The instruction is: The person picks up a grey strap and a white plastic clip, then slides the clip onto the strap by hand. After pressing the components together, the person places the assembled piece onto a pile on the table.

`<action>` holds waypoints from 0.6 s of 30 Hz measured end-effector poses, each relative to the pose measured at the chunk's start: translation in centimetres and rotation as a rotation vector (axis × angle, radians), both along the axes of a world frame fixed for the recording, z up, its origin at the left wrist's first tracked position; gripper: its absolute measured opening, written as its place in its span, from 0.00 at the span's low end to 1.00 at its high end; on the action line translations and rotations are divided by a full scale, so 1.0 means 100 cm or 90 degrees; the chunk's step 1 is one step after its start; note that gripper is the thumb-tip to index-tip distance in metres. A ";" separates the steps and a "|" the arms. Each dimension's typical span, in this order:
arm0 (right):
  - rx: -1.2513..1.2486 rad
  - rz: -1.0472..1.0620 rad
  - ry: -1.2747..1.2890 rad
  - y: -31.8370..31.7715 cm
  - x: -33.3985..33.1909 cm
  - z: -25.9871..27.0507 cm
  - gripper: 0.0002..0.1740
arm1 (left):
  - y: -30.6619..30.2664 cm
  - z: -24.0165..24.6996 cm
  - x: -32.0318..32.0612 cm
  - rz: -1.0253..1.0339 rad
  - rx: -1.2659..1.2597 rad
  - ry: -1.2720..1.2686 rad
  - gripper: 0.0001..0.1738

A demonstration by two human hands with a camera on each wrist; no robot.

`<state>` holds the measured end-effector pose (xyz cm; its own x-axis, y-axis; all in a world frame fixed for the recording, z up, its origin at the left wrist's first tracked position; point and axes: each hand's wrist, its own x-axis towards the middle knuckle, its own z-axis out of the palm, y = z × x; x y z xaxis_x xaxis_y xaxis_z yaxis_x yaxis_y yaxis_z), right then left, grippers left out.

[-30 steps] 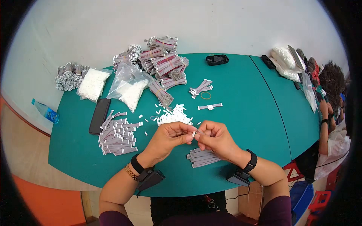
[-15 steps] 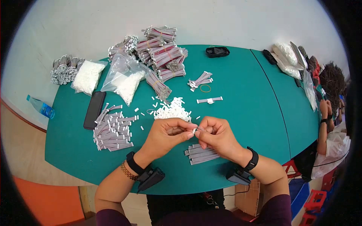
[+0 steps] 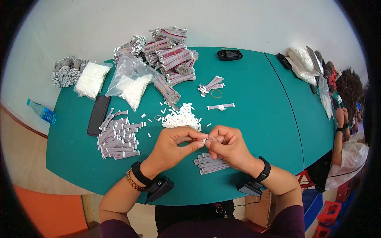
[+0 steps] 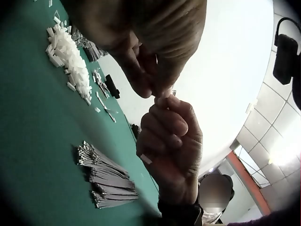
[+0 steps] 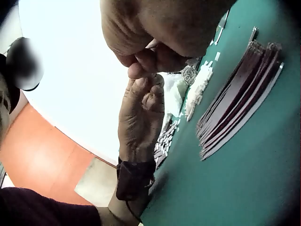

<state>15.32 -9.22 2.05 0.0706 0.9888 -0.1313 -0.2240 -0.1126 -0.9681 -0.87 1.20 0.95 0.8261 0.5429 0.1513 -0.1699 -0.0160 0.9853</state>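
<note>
In the head view my left hand (image 3: 174,144) and right hand (image 3: 228,146) meet fingertip to fingertip over the table. Between thumb and forefinger my left hand pinches a small white connector (image 3: 205,141). The right hand grips a short flat ribbon cable, mostly hidden in its curled fingers; a white end (image 4: 146,159) pokes out by the palm in the left wrist view. Just below the right hand lies a row of grey ribbon cables (image 3: 210,163). Beyond the left hand is a heap of loose white connectors (image 3: 180,117).
Ribbon cables with white ends (image 3: 119,139) are piled at left, beside a black case (image 3: 99,116). Behind stand bags of white pieces (image 3: 93,80) and banded cable bundles (image 3: 174,59). A single cable (image 3: 221,106) and a rubber band (image 3: 216,93) lie ahead. Another person's arm (image 3: 337,139) is at right.
The view has shifted slightly, so the table's things sit a little higher and further left. Both hands stay joined at the fingertips, with only small finger movements around the white connector.
</note>
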 end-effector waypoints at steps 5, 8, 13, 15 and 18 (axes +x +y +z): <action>0.032 -0.024 -0.031 0.000 -0.003 -0.002 0.04 | -0.001 0.000 0.000 0.036 0.138 0.018 0.10; 0.016 -0.029 -0.028 -0.001 -0.005 0.002 0.04 | -0.002 0.000 0.000 0.049 0.131 0.008 0.10; 0.019 -0.024 -0.021 -0.001 -0.005 0.001 0.04 | -0.004 0.000 0.000 0.031 0.023 -0.013 0.10; 0.035 -0.021 -0.009 0.000 -0.005 0.000 0.03 | -0.002 0.000 0.000 0.020 -0.017 -0.012 0.10; 0.050 -0.019 0.005 0.001 -0.005 0.000 0.03 | 0.000 -0.001 0.000 0.003 -0.084 -0.011 0.11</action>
